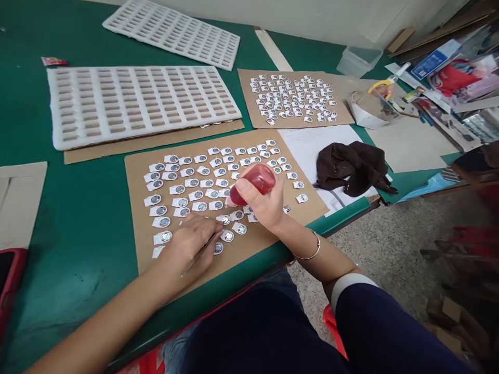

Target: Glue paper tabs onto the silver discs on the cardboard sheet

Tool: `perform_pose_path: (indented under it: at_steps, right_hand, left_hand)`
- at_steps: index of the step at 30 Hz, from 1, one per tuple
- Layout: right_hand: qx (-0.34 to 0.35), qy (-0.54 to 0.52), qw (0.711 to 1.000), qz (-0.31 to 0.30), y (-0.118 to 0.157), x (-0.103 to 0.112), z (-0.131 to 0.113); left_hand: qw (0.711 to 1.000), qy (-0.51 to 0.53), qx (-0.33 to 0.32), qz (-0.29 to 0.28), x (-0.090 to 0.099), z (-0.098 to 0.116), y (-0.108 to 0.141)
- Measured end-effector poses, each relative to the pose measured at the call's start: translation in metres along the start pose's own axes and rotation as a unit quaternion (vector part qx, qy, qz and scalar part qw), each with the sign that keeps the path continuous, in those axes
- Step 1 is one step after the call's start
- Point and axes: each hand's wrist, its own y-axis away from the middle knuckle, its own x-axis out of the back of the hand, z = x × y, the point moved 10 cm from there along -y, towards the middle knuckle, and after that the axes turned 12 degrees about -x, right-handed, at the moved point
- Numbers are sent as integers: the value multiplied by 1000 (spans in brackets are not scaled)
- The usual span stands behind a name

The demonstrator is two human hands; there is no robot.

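Note:
My right hand [268, 202] is wrapped round a small red squeeze bottle [259, 179], tilted so its tip points down to the left over the cardboard sheet. Rows of white tags with round silver pieces [199, 206] lie on this cardboard [146, 249]. Low over its front part, my left hand [195, 241] is closed on slim metal tweezers [202, 246], whose tip is close to a tag [226, 220] just below the bottle. My hands hide some of the tags around them.
Behind lies a white foam tray with many slots [117, 104], and a second foam tray [175, 31] farther back. Another cardboard sheet [249, 98] carries more tags. To the right are a dark cloth [351, 166], a clear container [358, 59] and yellow-handled scissors [382, 85]. A red-edged phone [17, 265] lies left.

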Motion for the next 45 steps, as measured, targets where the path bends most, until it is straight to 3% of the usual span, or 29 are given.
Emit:
perform_pose_path:
  at_steps: [11,17,45]
  right_hand:
    - [66,105,990,-66,6,-31,-8]
    - [79,116,986,-85,8,-36,-10]
    - [97,143,982,-74,8,-37,-10]
  left_hand:
    - [970,-202,-118,-65,-18,48,-1]
    - [949,-281,-118,-84,-30,54,3]
    - [954,-259,-125,-84,-33,52,6]
